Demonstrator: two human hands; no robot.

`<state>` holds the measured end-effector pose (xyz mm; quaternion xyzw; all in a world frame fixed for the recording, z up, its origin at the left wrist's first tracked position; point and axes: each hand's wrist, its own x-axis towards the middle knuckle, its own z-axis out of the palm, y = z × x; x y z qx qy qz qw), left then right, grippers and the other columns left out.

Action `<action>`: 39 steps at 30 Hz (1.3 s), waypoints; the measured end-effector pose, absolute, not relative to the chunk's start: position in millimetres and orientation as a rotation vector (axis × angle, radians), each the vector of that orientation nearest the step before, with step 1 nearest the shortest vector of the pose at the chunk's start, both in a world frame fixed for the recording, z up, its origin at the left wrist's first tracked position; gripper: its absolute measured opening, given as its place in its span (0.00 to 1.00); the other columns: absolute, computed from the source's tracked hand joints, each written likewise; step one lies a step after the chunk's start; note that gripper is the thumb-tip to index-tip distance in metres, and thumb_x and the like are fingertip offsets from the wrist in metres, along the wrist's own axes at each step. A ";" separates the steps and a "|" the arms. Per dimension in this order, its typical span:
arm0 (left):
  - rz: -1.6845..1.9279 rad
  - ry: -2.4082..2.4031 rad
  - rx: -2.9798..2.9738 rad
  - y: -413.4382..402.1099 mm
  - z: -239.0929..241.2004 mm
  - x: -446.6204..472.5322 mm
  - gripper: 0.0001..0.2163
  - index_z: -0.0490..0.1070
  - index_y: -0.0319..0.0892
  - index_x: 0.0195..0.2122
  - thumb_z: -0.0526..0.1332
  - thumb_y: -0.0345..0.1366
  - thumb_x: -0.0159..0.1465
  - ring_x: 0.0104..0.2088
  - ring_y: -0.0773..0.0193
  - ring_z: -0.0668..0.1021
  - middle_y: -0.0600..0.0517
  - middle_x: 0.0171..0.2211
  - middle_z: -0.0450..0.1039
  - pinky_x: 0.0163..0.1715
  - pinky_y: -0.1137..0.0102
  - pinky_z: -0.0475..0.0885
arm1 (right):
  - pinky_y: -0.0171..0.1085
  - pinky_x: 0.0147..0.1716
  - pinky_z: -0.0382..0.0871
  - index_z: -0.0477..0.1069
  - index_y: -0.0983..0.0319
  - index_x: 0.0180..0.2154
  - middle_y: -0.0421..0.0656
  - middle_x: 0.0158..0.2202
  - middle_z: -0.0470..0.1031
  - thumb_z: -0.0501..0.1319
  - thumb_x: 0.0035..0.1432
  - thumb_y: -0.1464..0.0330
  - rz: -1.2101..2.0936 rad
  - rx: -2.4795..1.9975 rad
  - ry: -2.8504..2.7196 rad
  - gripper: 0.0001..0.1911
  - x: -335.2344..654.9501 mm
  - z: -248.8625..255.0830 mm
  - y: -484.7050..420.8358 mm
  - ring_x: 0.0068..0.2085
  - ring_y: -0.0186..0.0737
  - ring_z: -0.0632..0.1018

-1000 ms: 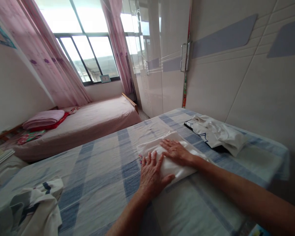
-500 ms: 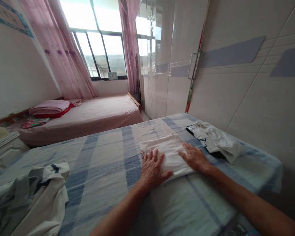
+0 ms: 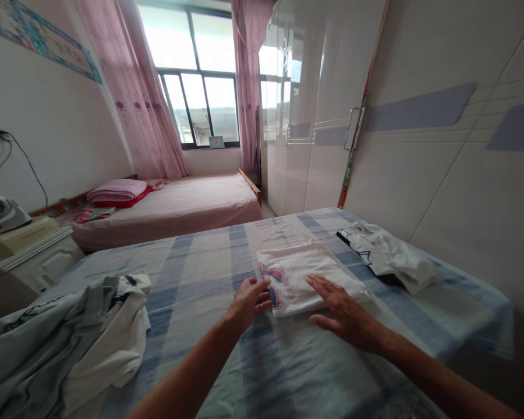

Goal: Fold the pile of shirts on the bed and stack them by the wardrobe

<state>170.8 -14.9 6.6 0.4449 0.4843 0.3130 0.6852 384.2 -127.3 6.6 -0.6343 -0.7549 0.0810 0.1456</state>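
Observation:
A folded white garment [image 3: 303,265], perhaps a T-shirt, lies flat in front of me, with a colourful rainbow-like print [image 3: 274,285] at its left side. Beside that printed edge is my left hand [image 3: 247,299], its fingers loosely bent and apart; I cannot tell whether the fingertips touch the cloth. My right hand [image 3: 343,308] stretches over the garment's lower right part, palm down, fingers out and thumb spread, gripping nothing. Both hands are above a blue-and-white checked bed sheet [image 3: 187,326].
Crumpled grey and white clothes [image 3: 78,331] lie at the left. A white garment with black trim [image 3: 388,256] rests at the right, near the wardrobe [image 3: 423,174]. Farther off are a pink-covered bed [image 3: 201,201], a window [image 3: 201,99] and a small fan [image 3: 2,212] on a cabinet.
My left hand has moved left off the top of the garment to its edge, uncovering the print. The right hand has shifted slightly toward me. The view has turned a little left.

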 end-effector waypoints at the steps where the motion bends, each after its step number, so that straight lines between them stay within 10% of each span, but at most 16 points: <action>1: 0.663 1.056 0.946 -15.0 6.4 172.8 0.11 0.68 0.37 0.40 0.62 0.37 0.59 0.27 0.67 0.77 0.46 0.33 0.75 0.25 0.74 0.73 | 0.48 0.64 0.48 0.52 0.66 0.65 0.52 0.66 0.52 0.60 0.55 0.58 0.222 -1.803 -2.186 0.40 381.2 4.7 -126.7 0.67 0.47 0.52; 9: 0.702 0.838 0.758 -10.3 28.7 205.0 0.02 0.69 0.36 0.31 0.60 0.24 0.59 0.18 0.74 0.73 0.53 0.23 0.72 0.20 0.79 0.72 | 0.52 0.62 0.51 0.48 0.66 0.66 0.54 0.64 0.57 0.63 0.49 0.61 -0.045 -1.803 -1.986 0.46 377.6 -11.4 -105.8 0.64 0.52 0.60; 15: 0.830 0.620 0.793 -35.6 88.4 207.1 0.04 0.70 0.36 0.34 0.59 0.23 0.59 0.24 0.73 0.76 0.52 0.28 0.74 0.26 0.79 0.75 | 0.44 0.55 0.63 0.58 0.60 0.63 0.48 0.58 0.68 0.55 0.56 0.68 -0.063 -1.813 -1.689 0.32 371.0 17.4 -100.4 0.56 0.48 0.71; 25: 0.893 0.628 1.136 -30.8 74.6 166.0 0.18 0.71 0.38 0.48 0.65 0.40 0.59 0.31 0.69 0.77 0.48 0.36 0.76 0.32 0.76 0.73 | 0.37 0.35 0.73 0.75 0.65 0.38 0.45 0.33 0.79 0.67 0.48 0.63 1.449 -1.259 -0.898 0.15 397.1 89.1 -168.1 0.33 0.40 0.79; 31: 0.740 0.830 0.907 -40.6 -4.0 188.1 0.20 0.71 0.36 0.45 0.61 0.48 0.60 0.40 0.61 0.79 0.41 0.43 0.75 0.45 0.66 0.73 | 0.34 0.31 0.73 0.75 0.65 0.33 0.44 0.29 0.78 0.69 0.45 0.66 1.515 -1.269 -0.710 0.11 405.4 97.7 -199.3 0.29 0.37 0.79; 39: 0.399 0.390 0.678 -101.4 18.0 204.7 0.41 0.70 0.41 0.53 0.47 0.70 0.52 0.53 0.45 0.74 0.41 0.45 0.77 0.55 0.53 0.65 | 0.37 0.34 0.75 0.75 0.65 0.41 0.46 0.31 0.80 0.67 0.47 0.69 1.454 -1.146 -0.557 0.17 419.7 96.3 -204.1 0.30 0.40 0.80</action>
